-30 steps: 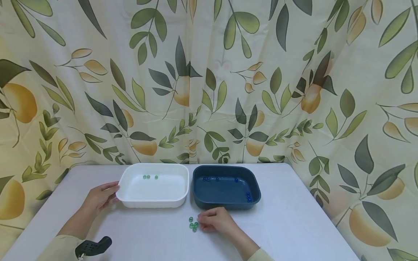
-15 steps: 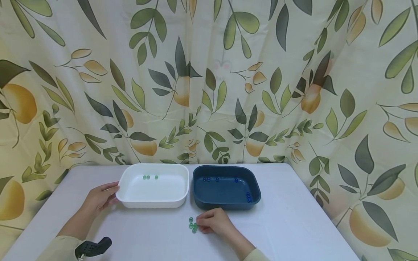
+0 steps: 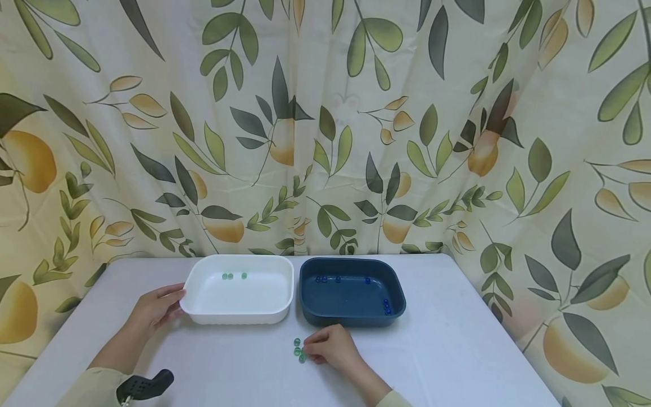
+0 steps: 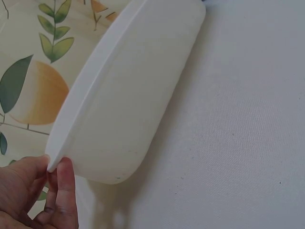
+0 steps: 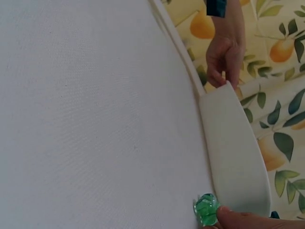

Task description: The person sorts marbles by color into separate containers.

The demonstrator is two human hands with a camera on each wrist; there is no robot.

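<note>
My left hand [image 3: 156, 308] pinches the left rim of a white rectangular basin [image 3: 235, 317] between thumb and fingers; the left wrist view shows the thumb over the edge and curled fingers [image 4: 66, 191] beneath it. In front of a dark blue basin [image 3: 351, 319], my right hand [image 3: 335, 346] is low over the table, its thumb and fingertips at the right side of a small cluster of green glass marbles [image 3: 297, 351], pinching one that they partly cover. The right wrist view shows the marbles [image 5: 206, 210] against my thumb [image 5: 243, 220].
Both basins stand side by side at the back of a white-covered table [image 3: 447, 350]. A few green marbles [image 3: 244, 276] lie in the white basin, and several blue marbles [image 3: 387, 307] in the dark one. A leaf-and-fruit patterned curtain [image 3: 325, 141] hangs behind.
My right hand has shifted slightly left and down, its fingertips now overlapping the right side of the green marbles. The left hand and both basins stay in place.
</note>
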